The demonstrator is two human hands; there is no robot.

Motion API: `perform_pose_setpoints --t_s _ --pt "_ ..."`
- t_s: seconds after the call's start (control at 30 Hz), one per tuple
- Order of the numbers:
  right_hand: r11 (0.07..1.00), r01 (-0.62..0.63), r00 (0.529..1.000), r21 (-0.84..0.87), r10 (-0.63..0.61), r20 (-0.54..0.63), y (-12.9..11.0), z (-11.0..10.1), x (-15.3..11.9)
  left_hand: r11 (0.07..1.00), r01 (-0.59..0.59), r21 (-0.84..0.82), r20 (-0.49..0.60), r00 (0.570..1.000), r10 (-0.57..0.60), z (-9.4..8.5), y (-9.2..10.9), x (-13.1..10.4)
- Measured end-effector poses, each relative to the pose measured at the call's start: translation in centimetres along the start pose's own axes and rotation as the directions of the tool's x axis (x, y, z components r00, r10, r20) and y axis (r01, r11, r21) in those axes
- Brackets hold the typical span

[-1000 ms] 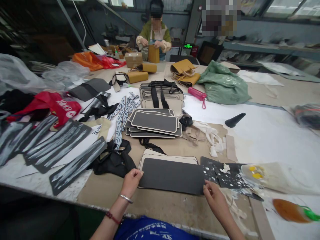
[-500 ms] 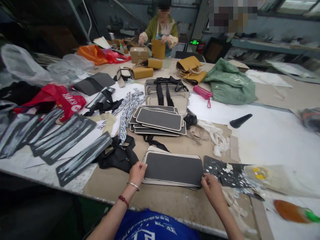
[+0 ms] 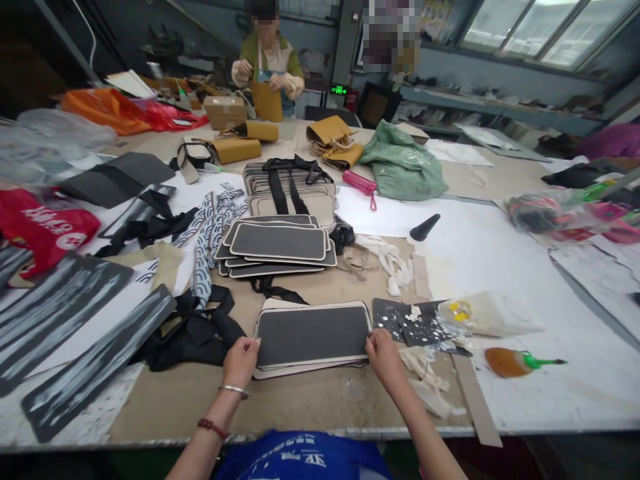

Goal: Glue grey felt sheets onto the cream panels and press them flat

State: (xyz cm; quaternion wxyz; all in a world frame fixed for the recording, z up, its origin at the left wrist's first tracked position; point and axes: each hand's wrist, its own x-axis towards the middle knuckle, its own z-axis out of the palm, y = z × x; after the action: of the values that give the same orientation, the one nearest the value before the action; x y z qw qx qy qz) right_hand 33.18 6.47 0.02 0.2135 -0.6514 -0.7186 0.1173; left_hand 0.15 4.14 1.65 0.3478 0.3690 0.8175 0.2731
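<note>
A short stack of dark grey rectangular panels with cream edges [image 3: 313, 337] lies in front of me on brown board. My left hand [image 3: 242, 362] pinches the left edge of the top panel, and my right hand [image 3: 384, 353] pinches its right edge. Farther back sits an untidy pile of similar panels [image 3: 279, 241]. Behind that pile, more panels [image 3: 255, 183] are stacked with black straps [image 3: 277, 190] across them. Black fabric pieces [image 3: 200, 333] lie to the left of my left hand.
White-streaked dark strips [image 3: 100, 360] cover the left side. Right of my right hand are a spattered dark sheet [image 3: 410, 323] and an orange glue bottle [image 3: 507, 362]. Across the table a person [image 3: 270, 63] holds a mustard piece [image 3: 267, 101], near a green bag [image 3: 405, 163].
The view has swung to the right, so the table's things appear farther left. Both hands remain at the ends of the top panel, which has shifted slightly on the stack.
</note>
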Motion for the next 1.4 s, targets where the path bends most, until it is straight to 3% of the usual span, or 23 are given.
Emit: perform_pose_setpoints --t_s 0.43,1.03,1.4 --pt "0.986 -0.045 0.999 -0.158 0.045 0.000 -1.4 -0.1 0.1 0.999 0.005 0.045 0.007 1.000 -0.005 0.3 0.1 0.3" --pt "0.994 0.013 0.999 -0.112 -0.019 -0.048 1.2 1.7 0.1 0.999 -0.026 0.048 -0.075 0.997 0.030 0.5 0.9 -0.3" --pt "0.982 -0.074 0.994 -0.174 0.060 -0.086 -0.4 1.2 0.2 0.987 -0.059 0.148 0.002 0.998 0.060 0.2 1.1 -0.5"
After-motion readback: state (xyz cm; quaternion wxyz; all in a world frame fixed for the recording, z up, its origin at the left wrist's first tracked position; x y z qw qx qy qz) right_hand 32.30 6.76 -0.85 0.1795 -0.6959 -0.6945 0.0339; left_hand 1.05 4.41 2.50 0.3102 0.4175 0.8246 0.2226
